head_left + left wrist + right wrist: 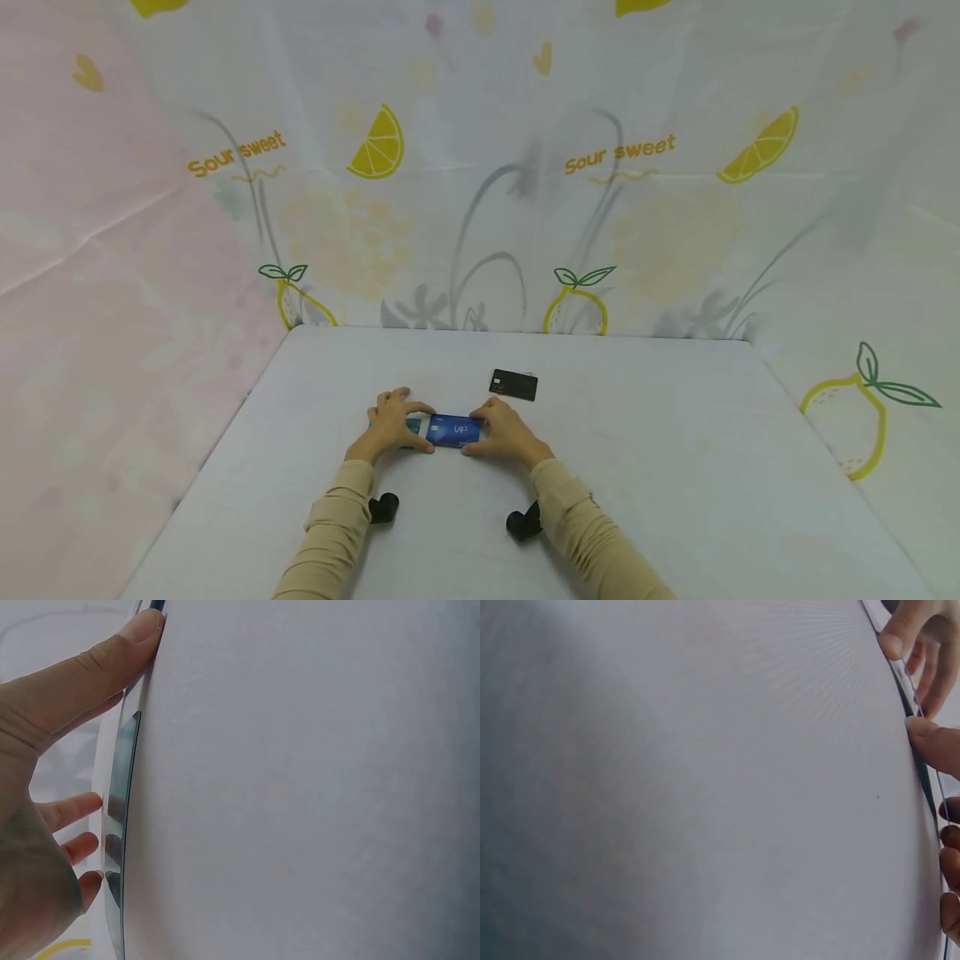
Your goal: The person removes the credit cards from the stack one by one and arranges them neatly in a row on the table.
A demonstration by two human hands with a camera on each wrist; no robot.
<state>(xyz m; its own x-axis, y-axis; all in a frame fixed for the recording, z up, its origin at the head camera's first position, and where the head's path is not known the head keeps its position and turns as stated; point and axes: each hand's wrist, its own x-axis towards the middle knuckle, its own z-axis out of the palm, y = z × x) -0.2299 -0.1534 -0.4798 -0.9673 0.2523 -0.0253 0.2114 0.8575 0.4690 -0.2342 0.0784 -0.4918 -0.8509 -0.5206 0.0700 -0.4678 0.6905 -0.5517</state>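
Observation:
A blue card (pixel 453 431) printed "VIP" lies at the middle of the white table between both hands. My left hand (pixel 388 427) holds its left end between thumb and index finger, the other fingers spread. At the right end, the thumb and index finger of my right hand (pixel 510 433) pinch its long edges. Under the left palm is a teal card (pixel 413 426), partly hidden; the left wrist view shows this teal card (pixel 124 780) flat beneath the fingers. In the right wrist view the right thumb (pixel 930 742) touches a card's edge.
Beyond the hands lies a black card (pixel 513 384) with a small chip. The white tabletop (pixel 660 450) stretches to a curtain (pixel 480 208) printed with lemons behind it. Black wrist devices (pixel 525 522) show at both sleeves.

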